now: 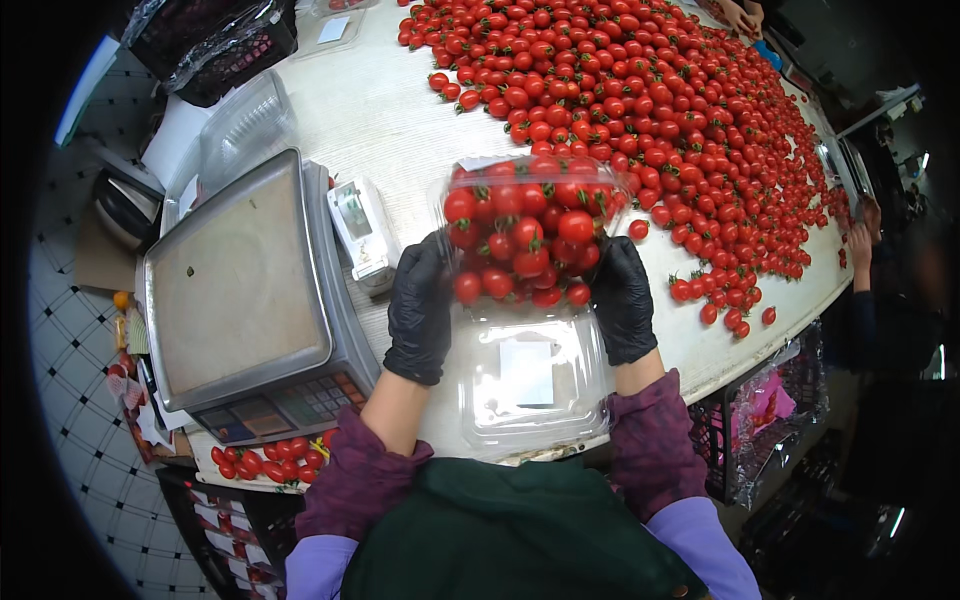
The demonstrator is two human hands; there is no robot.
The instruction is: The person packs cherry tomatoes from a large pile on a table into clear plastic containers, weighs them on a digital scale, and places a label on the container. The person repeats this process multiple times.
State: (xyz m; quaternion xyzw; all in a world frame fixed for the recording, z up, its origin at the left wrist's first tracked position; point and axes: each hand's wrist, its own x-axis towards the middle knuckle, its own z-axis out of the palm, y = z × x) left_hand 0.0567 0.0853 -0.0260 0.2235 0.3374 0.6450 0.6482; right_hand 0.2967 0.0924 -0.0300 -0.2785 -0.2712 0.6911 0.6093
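Note:
Between my two black-gloved hands is a clear plastic clamshell box (540,180), tilted up and full of red cherry tomatoes (529,262) with some green stem tops. My left hand (421,315) grips its left side, and my right hand (625,307) its right side. The clear lid (480,409) spreads open toward me over the table edge, with a white paper card (526,373) on it. Just beyond the box lies a large heap of cherry tomatoes (637,97) on the white table (352,97). One loose tomato (638,229) rests near my right hand.
To the left stand a weighing scale (240,285), a small white device (364,232) and clear plastic boxes (251,124). Several tomatoes (274,461) lie at the front edge. Black crates (225,517) sit below the table. Another person's hand (861,236) is at the right edge.

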